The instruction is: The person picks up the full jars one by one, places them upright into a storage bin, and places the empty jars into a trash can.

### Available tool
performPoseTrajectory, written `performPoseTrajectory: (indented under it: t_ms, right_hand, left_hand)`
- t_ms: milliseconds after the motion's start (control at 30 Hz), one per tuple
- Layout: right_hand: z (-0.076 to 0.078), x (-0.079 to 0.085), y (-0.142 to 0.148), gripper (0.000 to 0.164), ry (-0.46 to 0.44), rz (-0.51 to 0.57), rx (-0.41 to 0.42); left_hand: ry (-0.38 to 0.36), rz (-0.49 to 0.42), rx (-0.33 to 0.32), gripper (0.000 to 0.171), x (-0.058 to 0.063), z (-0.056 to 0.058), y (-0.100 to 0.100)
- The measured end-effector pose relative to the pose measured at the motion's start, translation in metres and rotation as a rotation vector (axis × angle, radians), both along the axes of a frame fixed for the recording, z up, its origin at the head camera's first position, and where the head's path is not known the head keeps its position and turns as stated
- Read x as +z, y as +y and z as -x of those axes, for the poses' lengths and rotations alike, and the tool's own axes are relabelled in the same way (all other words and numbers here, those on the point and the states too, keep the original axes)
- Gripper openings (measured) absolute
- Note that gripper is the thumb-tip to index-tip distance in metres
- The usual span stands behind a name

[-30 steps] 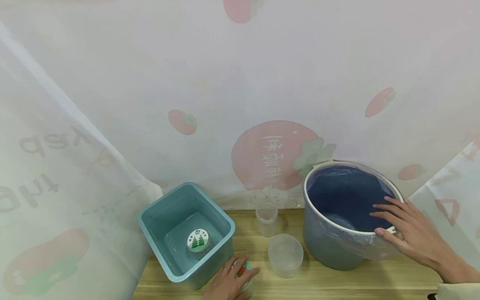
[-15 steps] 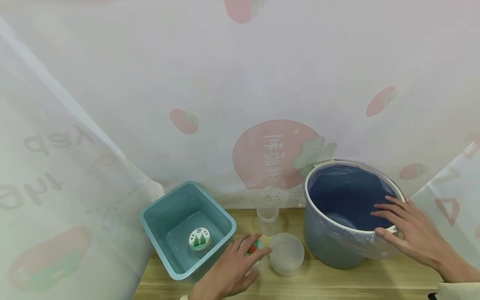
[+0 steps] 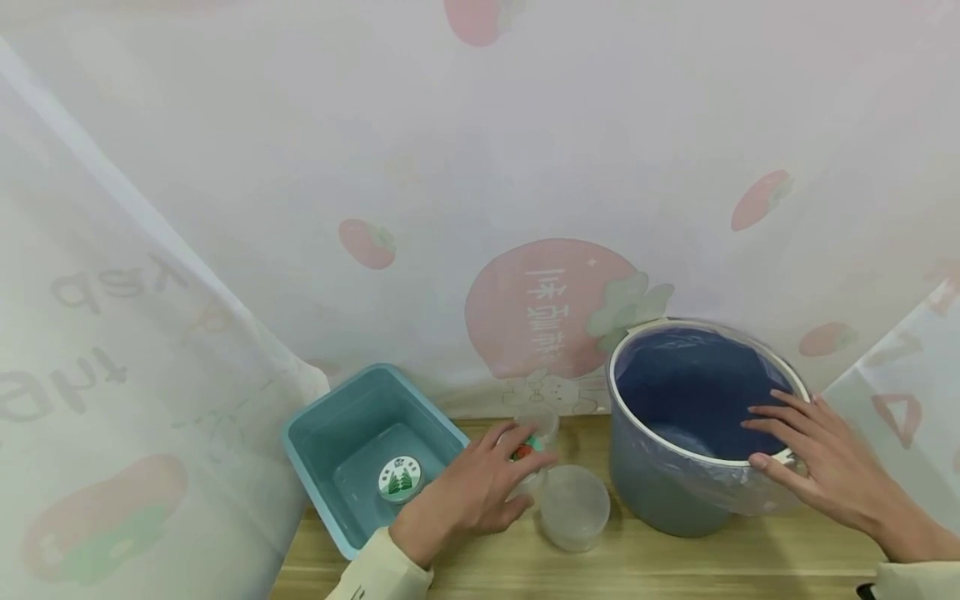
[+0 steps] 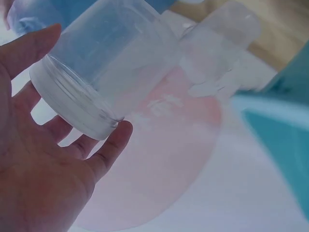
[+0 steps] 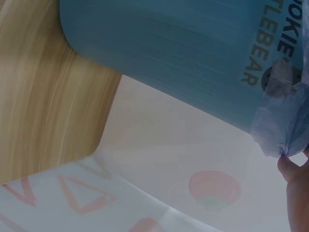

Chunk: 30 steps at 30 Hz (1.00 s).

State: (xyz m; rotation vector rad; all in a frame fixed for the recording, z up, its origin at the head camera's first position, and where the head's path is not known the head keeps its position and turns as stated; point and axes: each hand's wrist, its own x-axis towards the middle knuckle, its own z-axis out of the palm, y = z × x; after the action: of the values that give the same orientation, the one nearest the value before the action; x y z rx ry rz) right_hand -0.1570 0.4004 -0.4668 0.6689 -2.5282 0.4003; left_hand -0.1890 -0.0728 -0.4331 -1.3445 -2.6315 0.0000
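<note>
In the head view my left hand holds a clear jar whose lid bears a red and green picture. The left wrist view shows this clear plastic jar tilted, with thumb and fingers round its lid end. Just behind it stands a small clear cup, partly covered by the jar. A wider clear tub is close on the right. My right hand rests on the rim of a blue-grey bin, fingers extended over the opening. A clear bag lines the bin and hangs over its edge.
At left is a square teal basin; inside it lies a round container with a white and green lid. Everything stands on a wood-grain table. A pale strawberry-print cloth rises behind and at both sides.
My left hand has carried the jar forward and to the right, from beside the basin toward the small cup. My right hand has stayed on the bin's rim.
</note>
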Motion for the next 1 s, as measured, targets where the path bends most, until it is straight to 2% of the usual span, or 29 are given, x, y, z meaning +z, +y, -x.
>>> performPoseTrajectory:
  t_ms: [200, 367, 500, 633, 800, 900, 1000]
  right_hand:
    - [-0.001, -0.002, 0.001, 0.043, 0.005, 0.005, 0.014]
    - [-0.001, -0.002, 0.001, 0.043, 0.008, 0.006, 0.01]
    - [-0.002, -0.002, 0.002, 0.043, 0.005, 0.01, 0.007]
    - [-0.004, -0.002, 0.0, 0.042, 0.001, 0.004, 0.003]
    - [-0.005, -0.002, -0.002, 0.042, -0.012, 0.011, -0.004]
    - [-0.006, -0.002, -0.002, 0.041, -0.018, 0.019, -0.005]
    - [-0.006, -0.002, -0.001, 0.041, -0.018, 0.026, -0.009]
  left_hand:
    - [0.017, 0.042, -0.038, 0.067, 0.039, 0.01, 0.016]
    - [0.084, 0.009, -0.075, 0.062, 0.073, 0.02, 0.034]
    - [0.11, -0.013, -0.092, 0.063, 0.091, 0.025, 0.052]
    - [0.123, -0.027, -0.12, 0.064, 0.104, 0.026, 0.072]
    - [0.113, -0.022, -0.122, 0.065, 0.116, 0.031, 0.101]
    - [0.133, 0.011, -0.116, 0.066, 0.114, 0.034, 0.121]
    - [0.169, 0.05, -0.118, 0.067, 0.106, 0.037, 0.142]
